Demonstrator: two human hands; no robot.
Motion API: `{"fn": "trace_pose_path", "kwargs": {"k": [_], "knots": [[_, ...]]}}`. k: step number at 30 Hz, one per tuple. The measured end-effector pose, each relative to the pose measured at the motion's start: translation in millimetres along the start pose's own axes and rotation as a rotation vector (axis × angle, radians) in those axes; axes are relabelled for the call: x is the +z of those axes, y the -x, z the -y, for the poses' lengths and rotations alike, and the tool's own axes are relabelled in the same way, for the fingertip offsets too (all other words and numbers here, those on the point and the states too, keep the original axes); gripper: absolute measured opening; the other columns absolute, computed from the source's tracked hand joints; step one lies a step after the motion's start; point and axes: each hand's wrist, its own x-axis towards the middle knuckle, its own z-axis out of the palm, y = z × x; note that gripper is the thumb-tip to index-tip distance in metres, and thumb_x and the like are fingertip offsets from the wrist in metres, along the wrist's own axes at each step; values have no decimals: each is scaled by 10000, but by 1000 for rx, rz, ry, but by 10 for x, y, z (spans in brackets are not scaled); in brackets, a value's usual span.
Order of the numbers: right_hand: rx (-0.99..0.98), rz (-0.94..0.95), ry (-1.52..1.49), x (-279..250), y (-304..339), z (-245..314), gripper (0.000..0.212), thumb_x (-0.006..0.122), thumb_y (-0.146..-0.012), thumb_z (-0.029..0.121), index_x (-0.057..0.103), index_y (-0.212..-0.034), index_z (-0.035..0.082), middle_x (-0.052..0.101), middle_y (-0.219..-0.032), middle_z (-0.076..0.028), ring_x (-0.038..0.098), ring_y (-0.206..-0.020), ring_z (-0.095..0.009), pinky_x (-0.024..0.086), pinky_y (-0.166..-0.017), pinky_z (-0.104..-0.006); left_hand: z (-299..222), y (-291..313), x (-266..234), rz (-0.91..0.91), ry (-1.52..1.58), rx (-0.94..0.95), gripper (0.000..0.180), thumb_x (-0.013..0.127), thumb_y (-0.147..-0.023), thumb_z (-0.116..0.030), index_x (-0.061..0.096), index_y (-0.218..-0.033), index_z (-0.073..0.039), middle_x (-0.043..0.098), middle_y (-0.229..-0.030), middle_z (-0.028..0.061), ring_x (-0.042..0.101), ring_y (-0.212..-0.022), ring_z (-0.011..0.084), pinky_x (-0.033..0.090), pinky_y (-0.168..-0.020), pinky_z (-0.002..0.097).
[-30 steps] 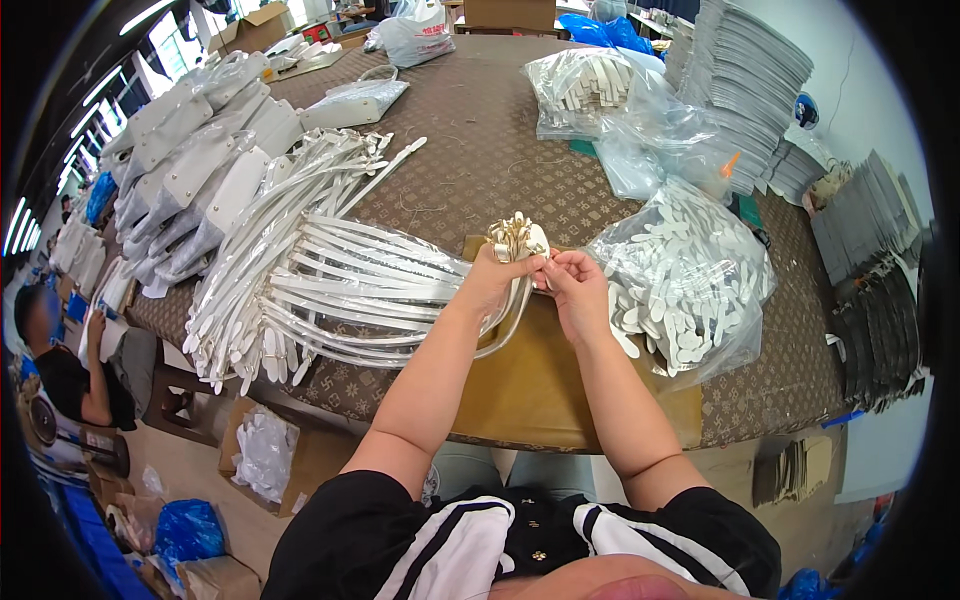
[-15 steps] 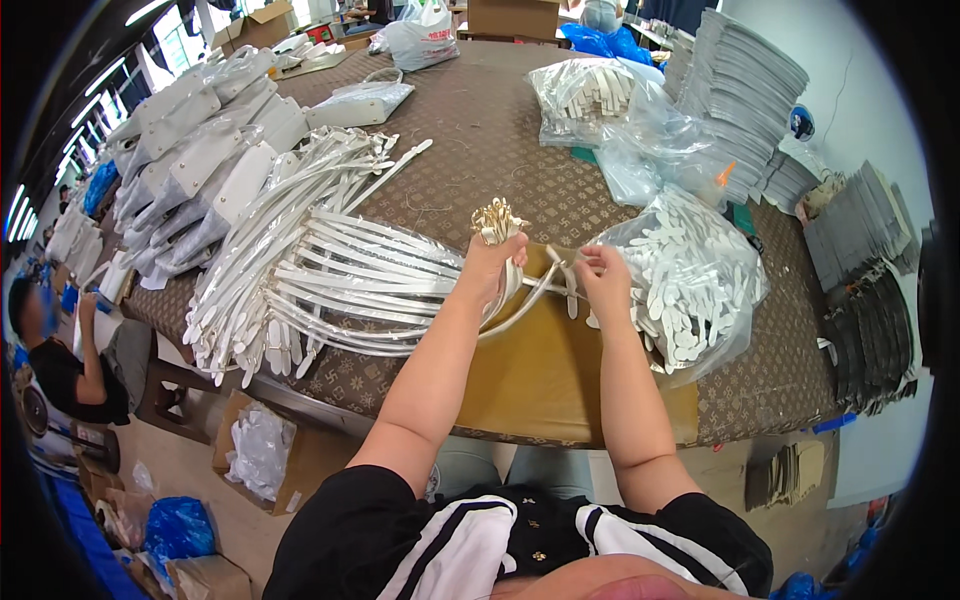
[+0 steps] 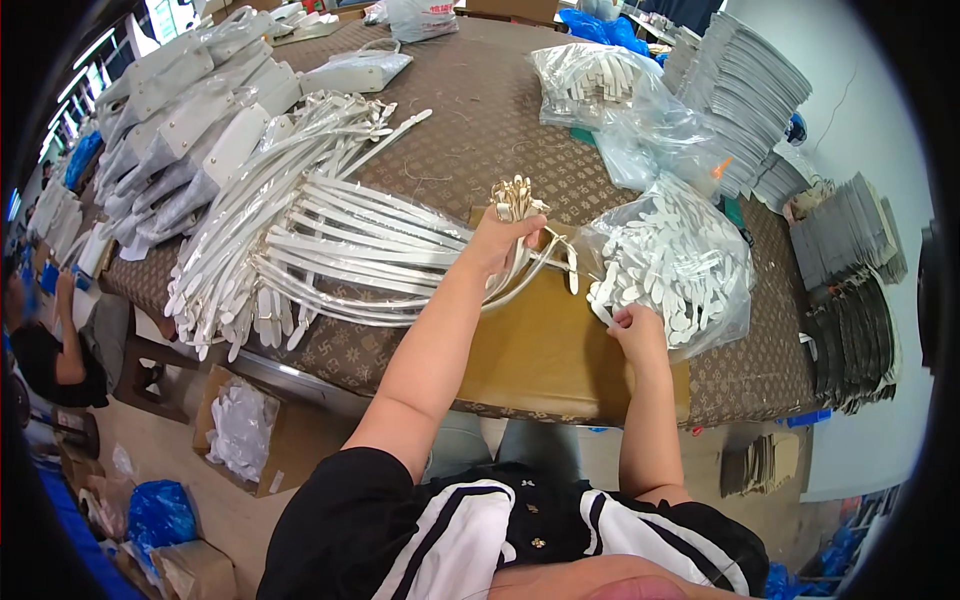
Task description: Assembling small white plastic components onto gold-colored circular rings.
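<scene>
My left hand [image 3: 494, 245] is closed around a bundle of white straps [image 3: 380, 250], whose gold buckle ends [image 3: 518, 197] stick up above the fist. The straps run leftward in clear wrapping. A short white tab [image 3: 573, 272] hangs from a strap beside that hand. Closer to me, my right hand [image 3: 640, 335] has its fingertips pinched together at the near left edge of a clear plastic bag [image 3: 735, 318]. Many small white tabs [image 3: 672, 255] fill this bag. Whatever the right fingertips pinch is too small to make out.
A heap of white straps [image 3: 225, 240] lies left, with white handbags [image 3: 150, 130] behind it. A second bag of white pieces [image 3: 590, 80] sits farther back. Stacked grey sheets [image 3: 745, 90] rise at right. A tan mat [image 3: 540, 365] covers the table's near edge.
My right hand has left the strap ends and moved right and nearer to me, to the edge of the bag of tabs. The left hand still grips the bundle.
</scene>
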Motion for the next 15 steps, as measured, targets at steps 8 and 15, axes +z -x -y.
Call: {"fn": "trace_pose_path", "kwargs": {"k": [8, 15], "knots": [[-99, 96, -11, -164, -170, 250, 150, 696, -685, 67, 620, -788, -11, 569, -626, -64, 534, -583, -155, 441, -550, -283, 28, 44, -49, 18, 172, 47, 176, 665, -818, -152, 520, -820, -53, 517, -703, 20, 482, -608, 123, 381, -549, 264], [-347, -103, -842, 57, -713, 792, 146, 521, -872, 40, 545, -998, -29, 592, -775, -61, 559, -665, -113, 458, -605, -243, -15, -6, 68, -78, 177, -10, 165, 662, -822, -168, 549, -853, -52, 569, -741, 40, 540, -622, 129, 423, -540, 259]]}}
